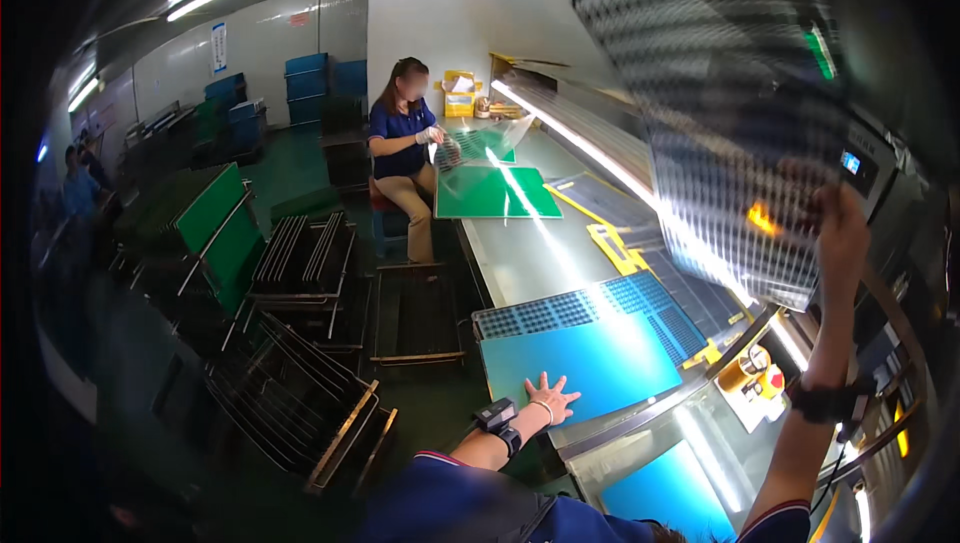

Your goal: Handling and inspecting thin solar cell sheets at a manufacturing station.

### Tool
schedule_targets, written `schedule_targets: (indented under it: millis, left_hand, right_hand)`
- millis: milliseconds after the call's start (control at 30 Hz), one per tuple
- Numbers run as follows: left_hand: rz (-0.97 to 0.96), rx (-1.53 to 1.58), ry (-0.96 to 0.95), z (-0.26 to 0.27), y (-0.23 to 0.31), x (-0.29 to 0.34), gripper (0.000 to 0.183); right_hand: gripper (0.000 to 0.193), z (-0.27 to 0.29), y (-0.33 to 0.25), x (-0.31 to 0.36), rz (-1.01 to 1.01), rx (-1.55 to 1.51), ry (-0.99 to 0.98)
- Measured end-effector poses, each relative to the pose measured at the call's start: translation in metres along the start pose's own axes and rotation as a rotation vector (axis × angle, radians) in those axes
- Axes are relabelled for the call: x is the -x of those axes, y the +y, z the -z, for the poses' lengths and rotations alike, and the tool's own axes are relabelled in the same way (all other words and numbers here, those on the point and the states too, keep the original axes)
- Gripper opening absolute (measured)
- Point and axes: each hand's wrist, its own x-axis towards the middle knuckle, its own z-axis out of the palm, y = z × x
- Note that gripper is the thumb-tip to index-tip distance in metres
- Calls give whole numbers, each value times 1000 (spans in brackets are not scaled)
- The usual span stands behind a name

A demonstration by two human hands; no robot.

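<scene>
- A transparent, dark-gridded rectangular sheet (735, 133) is held up at upper right, its edge gripped in the right hand (843, 230), fingers closed.
- A blue rectangular panel (590, 351), lower centre, is touched by the left hand (550, 399), fingers widely spread, nothing grasped.
- A green rectangular board (485, 198) is seen at centre.

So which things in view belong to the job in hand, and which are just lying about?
In the job, judging by the hands:
translucent patterned sheet, raised in the right hand
blue panel, under the spread left hand
second blue panel, nearer the body, probably

Apparently just lying about:
wire rack, lower left
green panel, standing behind it
yellow box, far end
</scene>
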Motion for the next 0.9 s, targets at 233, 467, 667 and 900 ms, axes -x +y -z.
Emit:
schedule_targets:
  millis: [233, 467, 667, 900]
  left_hand:
    - [-145, 1174, 196, -38, -44, 19, 69]
    - [-201, 2607, -480, -23, -77, 168, 82]
    - [282, 2145, -318, -68, -63, 163, 29]
    - [273, 1839, -132, -75, -59, 153, 25]
  right_hand:
    - [19, -17, -38, 224, 243, -127, -524]
    - [21, 8, -44, 441, -47, -249, -659]
    - [18, 37, -40, 522, -379, -487, -745]
    - [17, 32, -31, 547, -734, -763, -745]
